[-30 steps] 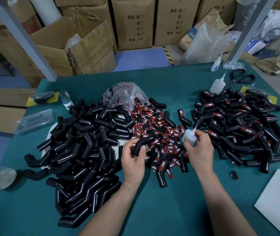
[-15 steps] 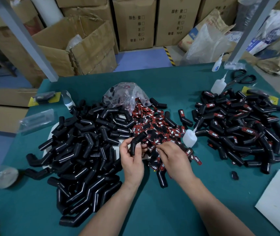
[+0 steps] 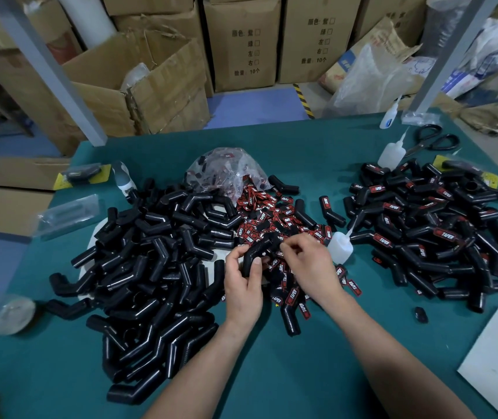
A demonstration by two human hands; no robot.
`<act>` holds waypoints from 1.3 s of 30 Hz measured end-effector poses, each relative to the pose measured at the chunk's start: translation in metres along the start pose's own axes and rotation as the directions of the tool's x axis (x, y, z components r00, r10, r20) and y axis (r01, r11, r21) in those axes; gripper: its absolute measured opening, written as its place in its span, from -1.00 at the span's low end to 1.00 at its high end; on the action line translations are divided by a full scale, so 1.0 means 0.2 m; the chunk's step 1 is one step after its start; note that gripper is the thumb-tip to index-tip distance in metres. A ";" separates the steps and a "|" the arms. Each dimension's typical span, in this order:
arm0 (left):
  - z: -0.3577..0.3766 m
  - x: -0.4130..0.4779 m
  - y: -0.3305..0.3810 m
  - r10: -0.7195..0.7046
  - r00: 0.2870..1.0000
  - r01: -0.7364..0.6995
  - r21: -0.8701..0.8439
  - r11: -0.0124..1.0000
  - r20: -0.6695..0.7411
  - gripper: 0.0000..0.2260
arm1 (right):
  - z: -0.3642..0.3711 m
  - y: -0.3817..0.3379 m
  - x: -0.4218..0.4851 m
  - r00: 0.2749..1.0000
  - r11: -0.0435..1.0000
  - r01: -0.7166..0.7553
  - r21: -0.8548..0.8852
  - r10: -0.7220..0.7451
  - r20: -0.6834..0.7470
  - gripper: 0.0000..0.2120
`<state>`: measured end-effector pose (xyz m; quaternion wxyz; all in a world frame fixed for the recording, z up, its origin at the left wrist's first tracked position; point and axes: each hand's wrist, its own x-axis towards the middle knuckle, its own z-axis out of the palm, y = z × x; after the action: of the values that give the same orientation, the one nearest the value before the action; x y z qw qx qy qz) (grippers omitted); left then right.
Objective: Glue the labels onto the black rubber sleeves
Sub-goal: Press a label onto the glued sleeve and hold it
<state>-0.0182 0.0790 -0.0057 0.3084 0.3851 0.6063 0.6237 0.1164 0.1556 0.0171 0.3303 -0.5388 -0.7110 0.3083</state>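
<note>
At the centre of the frame, the left hand (image 3: 243, 282) grasps a bent black sleeve (image 3: 261, 249) above the green table (image 3: 302, 373). The right hand (image 3: 309, 266) curls its fingers at the sleeve's upper end, over the red labels (image 3: 272, 217). Whether they pinch one cannot be told. A glue bottle (image 3: 340, 247) stands just to the right.

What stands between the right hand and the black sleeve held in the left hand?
Nothing visible. The right hand has its fingertips close beside the sleeve that the left hand grips, above the label pile. The glue bottle stands on its far side, out of the path.
</note>
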 end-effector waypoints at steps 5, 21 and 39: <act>0.00 -0.01 0.01 0.009 0.999 -0.013 -0.111 0.994 -0.039 -0.79 | -0.07 -0.05 -0.05 0.932 0.561 -0.346 0.752 0.298 0.206 -0.90; 0.01 -0.01 0.01 -0.205 0.970 0.240 -0.363 0.900 0.135 -0.50 | 0.03 -0.05 -0.19 0.950 0.479 -0.235 0.846 0.298 0.095 -0.90; 0.00 0.02 -0.01 -0.244 0.953 0.288 -0.286 0.914 0.177 -0.47 | 0.00 0.08 -0.19 0.896 0.930 0.302 0.209 -0.202 -0.395 -0.80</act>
<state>-0.0205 0.0821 -0.0078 0.4879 0.2879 0.5256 0.6347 0.1322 0.1213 -0.0005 0.5635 -0.4400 -0.6534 0.2488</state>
